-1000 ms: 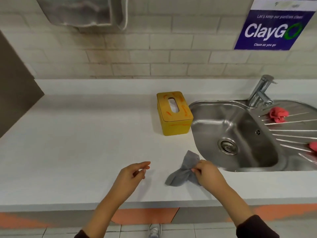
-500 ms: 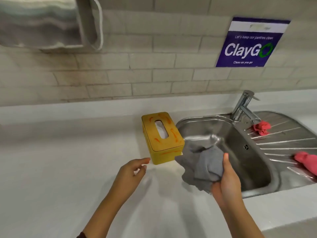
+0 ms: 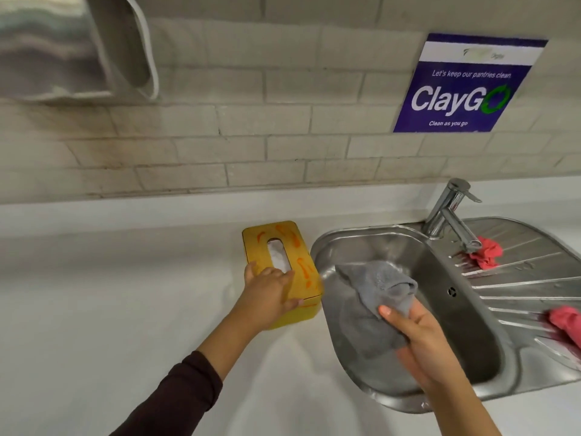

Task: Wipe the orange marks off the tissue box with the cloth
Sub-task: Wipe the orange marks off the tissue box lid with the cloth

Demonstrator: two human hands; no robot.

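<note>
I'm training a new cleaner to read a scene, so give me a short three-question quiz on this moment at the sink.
1. True or false: the grey cloth is held clear of the tissue box.
2. What rests on the box's top? A) left hand B) a sponge C) a cup
3. Fill in: both pink rags lie on the ____ of the sink.
Key: 1 true; 2 A; 3 drainboard.

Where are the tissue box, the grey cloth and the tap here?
tissue box (image 3: pixel 300 256): head view, on its yellow lid beside the slot.
grey cloth (image 3: pixel 377 281): head view, on its bunched upper part.
tap (image 3: pixel 443 212): head view, on its upright metal body.
</note>
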